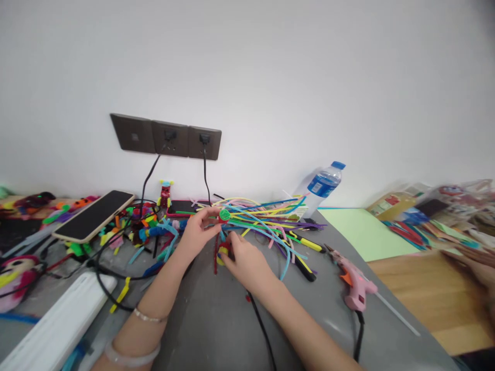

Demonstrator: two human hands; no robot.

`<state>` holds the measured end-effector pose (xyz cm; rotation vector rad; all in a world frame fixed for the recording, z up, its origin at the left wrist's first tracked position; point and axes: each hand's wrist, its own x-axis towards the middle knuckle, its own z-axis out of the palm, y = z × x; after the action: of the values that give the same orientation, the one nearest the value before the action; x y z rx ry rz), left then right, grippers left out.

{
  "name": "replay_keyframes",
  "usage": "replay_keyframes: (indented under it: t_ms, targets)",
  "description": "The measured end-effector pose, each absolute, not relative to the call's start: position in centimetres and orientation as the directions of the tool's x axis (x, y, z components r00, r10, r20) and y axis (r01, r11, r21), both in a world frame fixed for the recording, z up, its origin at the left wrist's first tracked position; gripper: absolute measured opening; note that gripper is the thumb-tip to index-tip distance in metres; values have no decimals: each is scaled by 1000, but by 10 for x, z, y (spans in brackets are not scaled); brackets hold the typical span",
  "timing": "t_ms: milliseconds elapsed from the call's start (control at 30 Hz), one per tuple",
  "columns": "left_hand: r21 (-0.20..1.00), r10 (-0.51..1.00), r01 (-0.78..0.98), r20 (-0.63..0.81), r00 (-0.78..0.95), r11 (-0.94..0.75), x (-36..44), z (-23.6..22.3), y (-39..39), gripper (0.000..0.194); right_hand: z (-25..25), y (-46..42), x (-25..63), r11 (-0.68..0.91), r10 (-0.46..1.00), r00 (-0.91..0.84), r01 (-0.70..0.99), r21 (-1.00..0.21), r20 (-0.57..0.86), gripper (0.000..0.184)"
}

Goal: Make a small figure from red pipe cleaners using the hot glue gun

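Observation:
My left hand is closed in a pinch on a small pipe-cleaner piece topped by a red and green coil. My right hand is closed lower down on the same piece, fingers around its red and yellow part. Both hands work above a grey mat. Just behind them lies a loose heap of long coloured pipe cleaners. What the right fingers hide I cannot make out.
A pink glue gun lies on the right, its cable running off the mat. Black-and-yellow pliers, a water bottle, a phone, cut pipe-cleaner scraps, wall sockets and a white box. Another person's hand at far right.

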<state>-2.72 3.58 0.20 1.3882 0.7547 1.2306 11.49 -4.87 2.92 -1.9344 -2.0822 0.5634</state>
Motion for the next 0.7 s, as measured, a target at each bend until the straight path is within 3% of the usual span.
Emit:
replay_keyframes:
  t_ms: [100,267,333,467,600,700]
  targets:
    - [955,926,-194,272,261,-225,-26,2,36,34,26,-40,113,77,988,-132,875,-479,-82,14]
    - [953,927,-200,275,255,-227,-25,6,32,30,23,-29,141,81,972,-223,599,-796,-69,21]
    - [955,929,-206,265,259,-215,-24,8,30,28,24,-25,151,94,981,-195,545,-833,-17,21]
    - [949,923,-249,262,282,-193,-22,7,29,32,31,-28,147,82,979,-190,691,-719,-70,14]
    - [939,908,-282,283,308,-197,-20,5,28,37,32,-38,126,147,966,-235,846,-513,-111,25]
    - [933,900,-301,293,322,-197,-20,6,26,37,31,-38,125,188,954,-281,830,-524,-103,30]
